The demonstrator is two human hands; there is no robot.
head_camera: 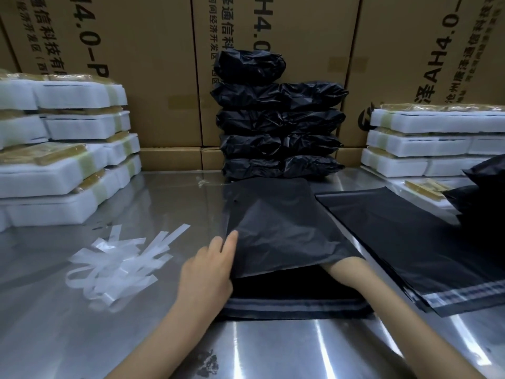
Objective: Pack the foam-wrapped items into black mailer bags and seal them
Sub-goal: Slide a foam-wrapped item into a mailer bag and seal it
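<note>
Head view: opening a black mailer bag (pixel 276 228) lying flat on the steel table (pixel 273 348). Left hand (pixel 206 269) pinching up its top layer; right hand buried inside (grip unreadable). Next, probably: fetching a foam-wrapped item (pixel 415 124), stacked well right of the bag.

The scene is dim and slightly soft overall. Overhead light streaks white glare across the steel counter (pixel 273 348) near the bottom edge. The black mailer bags (pixel 278 121) lose most detail in shadow. Wide-angle distortion bends the cardboard boxes (pixel 153 77) outward at the corners.
</note>
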